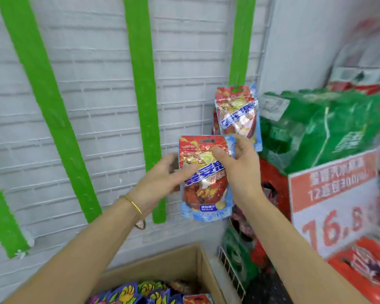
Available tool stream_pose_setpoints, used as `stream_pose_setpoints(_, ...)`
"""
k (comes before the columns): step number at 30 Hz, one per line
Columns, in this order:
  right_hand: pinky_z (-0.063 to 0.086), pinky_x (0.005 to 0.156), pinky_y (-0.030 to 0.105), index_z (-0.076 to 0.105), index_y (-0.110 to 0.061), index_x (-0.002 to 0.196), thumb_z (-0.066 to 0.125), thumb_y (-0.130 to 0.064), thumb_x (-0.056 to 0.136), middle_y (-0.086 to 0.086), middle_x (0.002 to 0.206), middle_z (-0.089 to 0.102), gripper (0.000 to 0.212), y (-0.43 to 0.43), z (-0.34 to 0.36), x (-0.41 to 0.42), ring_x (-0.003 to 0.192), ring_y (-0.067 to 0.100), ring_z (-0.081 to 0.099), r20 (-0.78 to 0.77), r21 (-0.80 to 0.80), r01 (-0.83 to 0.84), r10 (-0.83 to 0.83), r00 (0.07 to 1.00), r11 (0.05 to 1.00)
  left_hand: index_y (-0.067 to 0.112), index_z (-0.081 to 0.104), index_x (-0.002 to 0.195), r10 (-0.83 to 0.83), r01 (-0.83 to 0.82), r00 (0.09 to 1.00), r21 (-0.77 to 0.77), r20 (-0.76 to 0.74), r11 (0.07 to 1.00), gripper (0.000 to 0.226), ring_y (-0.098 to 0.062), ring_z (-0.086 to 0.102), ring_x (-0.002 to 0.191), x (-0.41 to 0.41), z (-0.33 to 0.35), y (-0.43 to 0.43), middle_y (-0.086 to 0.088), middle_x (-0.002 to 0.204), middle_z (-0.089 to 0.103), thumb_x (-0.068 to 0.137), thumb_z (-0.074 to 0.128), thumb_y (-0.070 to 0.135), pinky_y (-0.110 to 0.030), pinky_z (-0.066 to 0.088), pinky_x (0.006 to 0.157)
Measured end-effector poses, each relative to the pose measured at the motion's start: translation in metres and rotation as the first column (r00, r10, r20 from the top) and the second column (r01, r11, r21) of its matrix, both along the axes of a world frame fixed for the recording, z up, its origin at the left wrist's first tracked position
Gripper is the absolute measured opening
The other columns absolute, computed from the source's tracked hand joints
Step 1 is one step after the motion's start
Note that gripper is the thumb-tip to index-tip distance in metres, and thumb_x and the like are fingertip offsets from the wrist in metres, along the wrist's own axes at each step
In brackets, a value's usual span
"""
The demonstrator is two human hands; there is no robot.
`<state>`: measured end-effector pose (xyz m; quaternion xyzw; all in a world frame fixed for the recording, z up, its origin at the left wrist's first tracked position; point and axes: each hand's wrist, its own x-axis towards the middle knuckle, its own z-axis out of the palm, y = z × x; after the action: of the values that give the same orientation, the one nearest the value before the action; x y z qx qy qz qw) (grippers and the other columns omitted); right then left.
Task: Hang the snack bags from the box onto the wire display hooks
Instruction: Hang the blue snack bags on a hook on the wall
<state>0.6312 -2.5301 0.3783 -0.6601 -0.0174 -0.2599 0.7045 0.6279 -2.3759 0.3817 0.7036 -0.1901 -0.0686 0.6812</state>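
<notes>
Early on, I'd say: a few bags [237,113] hang on wire grid [184,88] at right. Left hand [160,178] & right hand [235,163] both grip one snack bag [203,189] mid-air, below-left of those, not hooked yet. Box [184,266] below holds more.

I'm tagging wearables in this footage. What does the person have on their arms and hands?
Both forearms are bare, with no sleeves or gloves in view. The left wrist carries a thin gold bangle and a second thin, darker band just below it. The left hand and right hand show no rings that I can see.
</notes>
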Motion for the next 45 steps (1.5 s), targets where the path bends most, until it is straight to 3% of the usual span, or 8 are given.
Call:
stream_pose_setpoints(5, 0.053, 0.084, 0.038, 0.051, -0.029, 0.101, 0.071, -0.004, 0.073, 0.012, 0.113, 0.063, 0.042, -0.056, 0.069, 0.021, 0.099, 0.024, 0.063, 0.139, -0.042, 0.117, -0.110, 0.984, 0.992, 0.006, 0.051, 0.121, 0.275, -0.274, 0.921, -0.043, 0.276, 0.961, 0.037, -0.015, 0.053, 0.104, 0.059, 0.100, -0.064, -0.011, 0.118, 0.056, 0.087, 0.059, 0.020, -0.040, 0.045, 0.098)
stream_pose_setpoints(11, 0.041, 0.069, 0.009, 0.057, -0.019, 0.089, 0.059, 0.005, 0.080, -0.014, 0.085, 0.058, 0.026, -0.089, 0.117, 0.057, 0.075, -0.014, 0.053, 0.246, -0.138, 0.210, -0.172, 0.954, 0.968, 0.006, 0.053, 0.117, 0.360, -0.398, 0.843, 0.011, 0.400, 0.918, 0.032, -0.024, 0.061, 0.100, 0.110, 0.165, -0.119, -0.014, 0.113, 0.061, 0.089, 0.055, 0.023, -0.039, 0.050, 0.092)
stream_pose_setpoints(15, 0.052, 0.084, 0.034, 0.063, -0.023, 0.090, 0.056, 0.003, 0.085, -0.015, 0.090, 0.060, 0.027, -0.095, 0.141, 0.079, 0.099, 0.020, 0.062, 0.254, -0.124, 0.161, -0.125, 0.959, 0.979, 0.008, 0.061, 0.096, 0.346, -0.409, 0.832, 0.058, 0.434, 0.911, 0.018, -0.019, 0.055, 0.075, 0.117, 0.187, -0.132, -0.008, 0.085, 0.060, 0.091, 0.052, 0.022, -0.026, 0.043, 0.069)
stream_pose_setpoints(19, 0.051, 0.090, 0.043, 0.064, -0.018, 0.099, 0.054, 0.003, 0.085, -0.006, 0.097, 0.063, 0.027, -0.095, 0.151, 0.096, 0.100, 0.022, 0.062, 0.277, -0.164, 0.144, -0.095, 0.956, 0.976, 0.010, 0.060, 0.078, 0.338, -0.370, 0.881, 0.034, 0.331, 0.929, 0.019, -0.011, 0.054, 0.051, 0.121, 0.196, -0.134, -0.004, 0.067, 0.058, 0.091, 0.053, 0.023, -0.013, 0.041, 0.043)
stream_pose_setpoints(29, 0.046, 0.096, 0.042, 0.061, -0.016, 0.106, 0.055, -0.004, 0.087, 0.002, 0.111, 0.061, 0.024, -0.089, 0.155, 0.110, 0.106, 0.018, 0.057, 0.284, -0.267, 0.207, -0.129, 0.950, 0.941, 0.013, 0.060, 0.069, 0.353, -0.343, 0.912, -0.083, 0.208, 0.936, 0.017, -0.004, 0.055, 0.035, 0.124, 0.198, -0.132, 0.007, 0.042, 0.060, 0.086, 0.062, 0.019, -0.012, 0.044, 0.038)
stream_pose_setpoints(38, 0.047, 0.087, 0.032, 0.054, -0.018, 0.094, 0.056, -0.004, 0.088, -0.003, 0.100, 0.055, 0.016, -0.089, 0.139, 0.102, 0.097, 0.016, 0.055, 0.212, -0.314, 0.164, -0.099, 0.972, 0.935, 0.009, 0.059, 0.078, 0.360, -0.364, 0.905, -0.025, 0.226, 0.931, 0.018, -0.016, 0.053, 0.059, 0.123, 0.191, -0.128, -0.010, 0.077, 0.059, 0.087, 0.061, 0.026, -0.024, 0.044, 0.058)
stream_pose_setpoints(42, 0.043, 0.084, 0.031, 0.050, -0.018, 0.092, 0.057, -0.007, 0.088, 0.002, 0.101, 0.055, 0.013, -0.089, 0.129, 0.099, 0.096, 0.018, 0.053, 0.189, -0.335, 0.165, -0.106, 0.976, 0.928, 0.005, 0.062, 0.104, 0.335, -0.347, 0.897, -0.011, 0.289, 0.938, 0.019, -0.009, 0.056, 0.065, 0.115, 0.174, -0.124, -0.002, 0.081, 0.062, 0.088, 0.059, 0.015, -0.016, 0.048, 0.054)
stream_pose_setpoints(45, 0.037, 0.084, 0.027, 0.052, -0.015, 0.103, 0.057, -0.012, 0.088, 0.007, 0.115, 0.048, 0.016, -0.089, 0.128, 0.087, 0.099, 0.018, 0.048, 0.223, -0.523, 0.336, -0.255, 0.941, 0.784, 0.006, 0.051, 0.120, 0.366, -0.387, 0.830, -0.037, 0.422, 0.921, 0.036, -0.009, 0.055, 0.082, 0.105, 0.158, -0.116, -0.006, 0.103, 0.058, 0.085, 0.059, 0.004, -0.002, 0.045, 0.058)
